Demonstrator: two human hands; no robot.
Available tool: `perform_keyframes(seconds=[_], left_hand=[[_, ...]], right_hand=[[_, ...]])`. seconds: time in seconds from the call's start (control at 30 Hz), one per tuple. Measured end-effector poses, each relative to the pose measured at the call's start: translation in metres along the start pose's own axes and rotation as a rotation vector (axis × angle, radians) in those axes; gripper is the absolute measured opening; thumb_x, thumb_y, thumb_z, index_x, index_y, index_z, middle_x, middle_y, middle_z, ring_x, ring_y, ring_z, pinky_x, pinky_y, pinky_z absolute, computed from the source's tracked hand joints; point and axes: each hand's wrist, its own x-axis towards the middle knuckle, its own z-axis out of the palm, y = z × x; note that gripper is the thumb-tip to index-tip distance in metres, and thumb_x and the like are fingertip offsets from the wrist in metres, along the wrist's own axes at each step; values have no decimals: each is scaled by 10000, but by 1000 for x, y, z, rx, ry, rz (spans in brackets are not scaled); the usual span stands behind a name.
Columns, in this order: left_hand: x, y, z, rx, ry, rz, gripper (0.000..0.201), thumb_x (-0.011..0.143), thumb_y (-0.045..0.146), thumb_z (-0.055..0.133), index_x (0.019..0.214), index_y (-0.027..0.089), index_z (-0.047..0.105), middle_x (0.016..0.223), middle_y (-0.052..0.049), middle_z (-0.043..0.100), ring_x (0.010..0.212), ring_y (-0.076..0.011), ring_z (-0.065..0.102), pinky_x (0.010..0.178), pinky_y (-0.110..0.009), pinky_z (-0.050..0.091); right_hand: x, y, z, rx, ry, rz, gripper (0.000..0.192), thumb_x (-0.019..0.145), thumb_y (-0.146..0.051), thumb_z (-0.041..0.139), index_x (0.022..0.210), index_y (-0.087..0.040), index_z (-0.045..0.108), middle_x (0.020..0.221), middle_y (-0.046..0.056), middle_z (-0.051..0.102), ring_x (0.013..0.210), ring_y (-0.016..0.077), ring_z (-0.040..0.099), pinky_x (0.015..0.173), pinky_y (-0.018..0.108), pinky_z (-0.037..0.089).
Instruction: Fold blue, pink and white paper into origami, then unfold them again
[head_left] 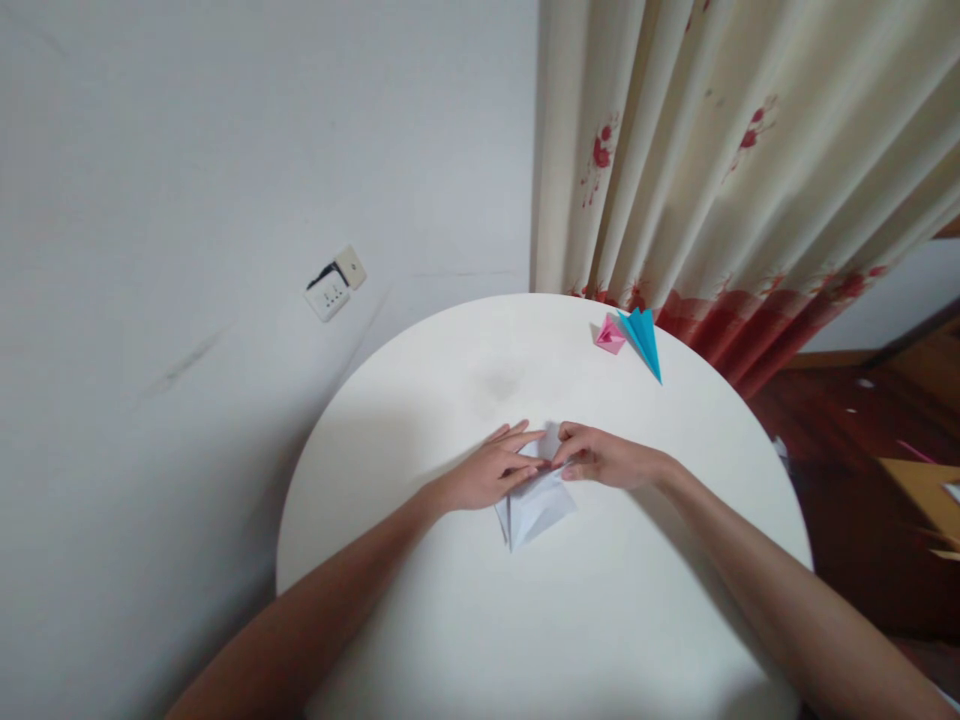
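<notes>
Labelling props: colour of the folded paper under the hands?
White folded paper, under the left hand and right hand; head view.

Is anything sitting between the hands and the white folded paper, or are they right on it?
Nothing visible stands between them. The left hand and right hand both rest directly on the white folded paper. The pink and blue paper pieces lie apart at the far edge of the round table.

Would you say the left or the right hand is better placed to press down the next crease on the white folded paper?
Probably the left hand: it lies flat across the white folded paper, while the right hand only pinches its upper edge.
</notes>
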Motion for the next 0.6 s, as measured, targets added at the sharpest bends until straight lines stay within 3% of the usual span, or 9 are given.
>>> perform_keyframes(seconds=[0.17,0.43,0.6], left_hand=[[0,1,-1,-8,-2,11,370,1046,388,369,1196,320,701,1600,43,345,1523,-249,174,1254,-464,120],[0,2,-1,-37,25,5,328,1024,365,441,1260,370,667,1590,49,360,1522,-248,182,1252,-469,130],[-3,10,-1,-31,21,-40,344,966,391,559,1305,392,612,1597,38,348,1526,-270,154,1242,-533,103]], right_hand=[[1,-6,2,-24,-31,-1,355,940,-495,600,1125,-232,750,1011,64,545,948,197,539,860,336,458],[0,-9,1,-132,-95,3,314,964,-447,576,1095,-233,765,972,52,504,911,190,518,871,346,446],[-1,-15,3,-168,-109,12,259,960,-392,597,1089,-242,764,1036,67,518,961,201,532,879,341,457]])
